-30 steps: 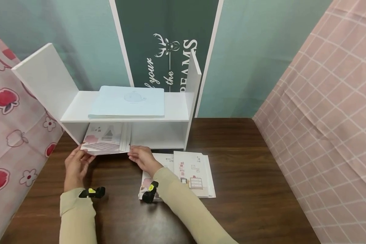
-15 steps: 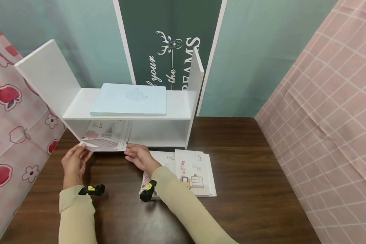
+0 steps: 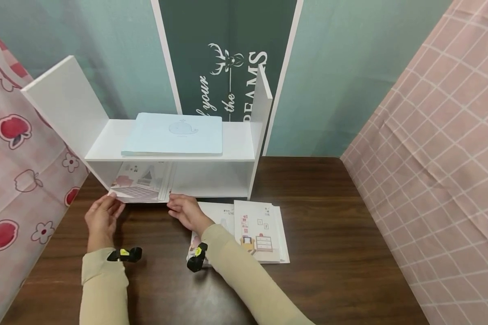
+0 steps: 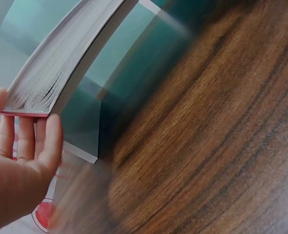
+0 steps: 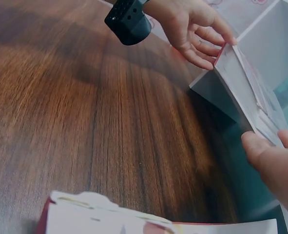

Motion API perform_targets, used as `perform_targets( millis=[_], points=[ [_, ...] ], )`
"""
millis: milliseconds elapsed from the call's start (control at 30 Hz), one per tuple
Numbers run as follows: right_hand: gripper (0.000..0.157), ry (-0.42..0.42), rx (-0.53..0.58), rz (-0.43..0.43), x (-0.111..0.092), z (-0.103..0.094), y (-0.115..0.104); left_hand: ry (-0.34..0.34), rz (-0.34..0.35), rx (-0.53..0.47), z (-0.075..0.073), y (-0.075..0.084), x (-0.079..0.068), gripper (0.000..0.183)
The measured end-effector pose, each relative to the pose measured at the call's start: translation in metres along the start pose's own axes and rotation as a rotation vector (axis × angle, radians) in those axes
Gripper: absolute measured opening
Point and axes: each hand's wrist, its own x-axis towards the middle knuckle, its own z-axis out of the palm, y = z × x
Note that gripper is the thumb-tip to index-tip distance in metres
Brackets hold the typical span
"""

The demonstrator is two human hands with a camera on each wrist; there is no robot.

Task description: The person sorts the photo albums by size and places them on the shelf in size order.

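Observation:
A stack of white notebooks with a pink room drawing (image 3: 140,187) lies in the lower left compartment of a white desktop shelf (image 3: 211,178), its front edge jutting out slightly. My left hand (image 3: 101,219) pinches the front left corner, thumb above and fingers below. In the left wrist view, the left hand's fingers (image 4: 26,136) are under the end of the thick page block (image 4: 61,58). At the front right corner, my right hand (image 3: 188,212) grips the stack's edge. The right wrist view shows the right thumb (image 5: 258,148) against that edge.
More illustrated notebooks (image 3: 260,234) lie on the brown wooden table (image 3: 329,253), partly beneath the right forearm. Pale blue whale-print notebooks (image 3: 172,135) rest on the upper shelf board. Tall white side panels (image 3: 65,104) flank it. Patterned cloths hang at both sides.
The stack has shifted a little left and deeper into the lower compartment, both hands moving with it. Between the last two head frames there is hardly any motion.

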Motion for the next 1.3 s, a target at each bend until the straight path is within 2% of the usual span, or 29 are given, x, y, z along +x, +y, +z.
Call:
perform_targets(
  millis=[133,233,333,467,533,700,800,1000,1167,1300],
  points=[
    [0.042,-0.007,-0.068,-0.004,-0.002,0.000,-0.001,0.061,0.015,0.090,0.003,0.000,-0.006,0.011],
    [0.039,0.009,-0.179,-0.014,-0.005,0.000,-0.002,0.128,0.088,0.237,0.008,-0.003,-0.016,0.011],
    [0.035,0.052,-0.351,-0.018,-0.011,0.001,-0.006,0.176,0.152,0.407,0.011,-0.006,-0.029,0.013],
    [0.031,0.073,-0.566,-0.020,-0.021,0.001,-0.011,0.165,0.196,0.612,0.013,-0.008,-0.042,0.017],
    [0.030,0.060,-0.692,-0.059,-0.025,0.000,-0.013,0.140,0.223,0.739,0.013,-0.007,-0.047,0.019],
    [0.030,0.004,-1.085,-0.199,-0.034,-0.003,-0.022,0.061,0.313,1.147,0.012,-0.004,-0.060,0.036],
    [0.030,-0.043,-1.231,-0.203,-0.039,-0.004,-0.027,-0.005,0.318,1.319,0.013,-0.001,-0.069,0.043],
    [0.034,-0.149,-1.406,-0.193,-0.046,-0.011,-0.031,-0.188,0.301,1.485,0.015,0.000,-0.082,0.048],
    [0.038,-0.189,-1.560,-0.254,-0.052,-0.018,-0.038,-0.247,0.330,1.564,0.018,-0.001,-0.092,0.049],
    [0.040,-0.198,-1.655,-0.296,-0.059,-0.024,-0.046,-0.329,0.310,1.644,0.022,-0.003,-0.100,0.053]
  ],
)
